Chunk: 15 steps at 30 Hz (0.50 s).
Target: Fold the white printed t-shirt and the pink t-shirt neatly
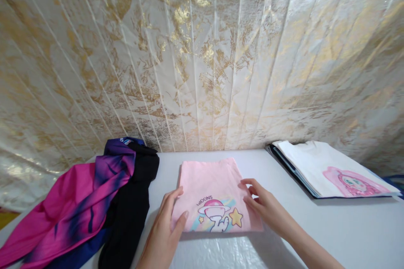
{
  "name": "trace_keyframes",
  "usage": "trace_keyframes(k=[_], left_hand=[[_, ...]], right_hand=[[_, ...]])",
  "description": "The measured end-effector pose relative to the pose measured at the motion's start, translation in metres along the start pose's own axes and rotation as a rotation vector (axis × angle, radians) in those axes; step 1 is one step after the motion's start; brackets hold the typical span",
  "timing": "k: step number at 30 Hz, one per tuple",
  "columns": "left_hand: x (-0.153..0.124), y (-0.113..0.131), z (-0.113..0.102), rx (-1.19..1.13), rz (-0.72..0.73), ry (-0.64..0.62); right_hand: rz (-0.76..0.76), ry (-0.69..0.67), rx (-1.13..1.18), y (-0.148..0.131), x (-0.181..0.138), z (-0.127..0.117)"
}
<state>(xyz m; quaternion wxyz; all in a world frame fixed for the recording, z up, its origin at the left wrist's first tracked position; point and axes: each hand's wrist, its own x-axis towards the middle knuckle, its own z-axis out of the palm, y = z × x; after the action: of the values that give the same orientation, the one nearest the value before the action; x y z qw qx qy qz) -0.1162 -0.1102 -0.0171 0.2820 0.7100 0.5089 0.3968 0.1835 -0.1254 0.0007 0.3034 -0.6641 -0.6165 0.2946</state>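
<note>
A folded pink T-shirt (pixel 208 185) is in the middle of the white table, its printed side up. The print shows a cartoon figure, a star and lettering that appears upside down to me. My left hand (pixel 166 222) grips its left edge, thumb on top and fingers along the side. On the opposite edge, my right hand (pixel 261 204) pinches the cloth between thumb and curled fingers. A shadow falls under the shirt's near edge; whether it is lifted off the table I cannot tell.
Loose pink, purple and black garments (pixel 107 193) are heaped at the left. On the right is a stack of folded clothes, topped by a white T-shirt (pixel 309 164) with a pink cartoon print. A gold-patterned shiny curtain (pixel 202 59) hangs behind the white table (pixel 353 231).
</note>
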Motion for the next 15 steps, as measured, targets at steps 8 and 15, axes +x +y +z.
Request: trace_keyframes(k=[8, 15], left_hand=[[-0.012, -0.001, 0.001, 0.374, 0.043, -0.196], [-0.013, 0.012, -0.008, 0.672, 0.095, -0.244]], right_hand=[[-0.004, 0.063, -0.277, -0.006, 0.001, 0.006], [-0.036, 0.072, -0.568, -0.013, -0.005, 0.007]])
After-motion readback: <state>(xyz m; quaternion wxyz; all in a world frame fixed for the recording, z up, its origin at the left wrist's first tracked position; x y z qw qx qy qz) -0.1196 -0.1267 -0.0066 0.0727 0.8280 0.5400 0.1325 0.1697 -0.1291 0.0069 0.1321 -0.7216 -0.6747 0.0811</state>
